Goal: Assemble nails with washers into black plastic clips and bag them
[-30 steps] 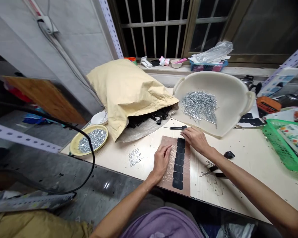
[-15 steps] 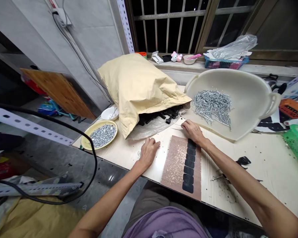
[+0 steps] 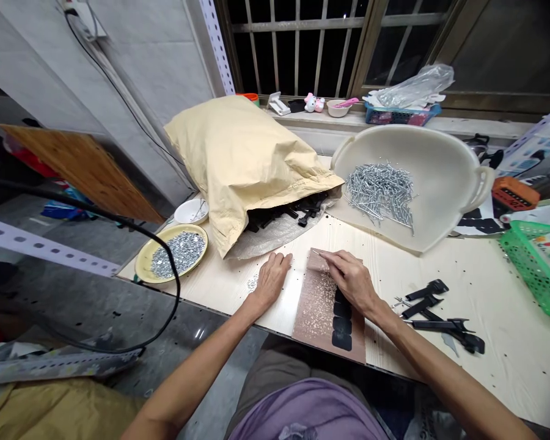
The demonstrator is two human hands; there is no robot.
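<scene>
My right hand (image 3: 351, 278) is closed in a pinch on a thin metal pin (image 3: 317, 252), over the far part of a brown board (image 3: 311, 324). Black rounded-square pads (image 3: 341, 324) run in a row along that board, and my hand covers some of them. My left hand (image 3: 272, 278) rests on the table with its fingers curled together; whatever is in them is hidden. Beside it lie a few tiny metal pieces (image 3: 252, 282). Black plastic parts with metal pins (image 3: 433, 305) lie in a loose pile right of my right forearm.
A big yellow sack (image 3: 247, 165) spills black plastic parts (image 3: 297, 214). A whitish basin (image 3: 444, 177) holds many metal pins (image 3: 380, 189). At left are a yellow plate (image 3: 142, 269) of small metal pieces and a white bowl (image 3: 186, 214). A green basket (image 3: 527, 269) stands at right.
My right hand has moved left and nearer to me, over the board, with the thin pin in its fingers. My left hand stays nearly in place. The view has shifted slightly right.
</scene>
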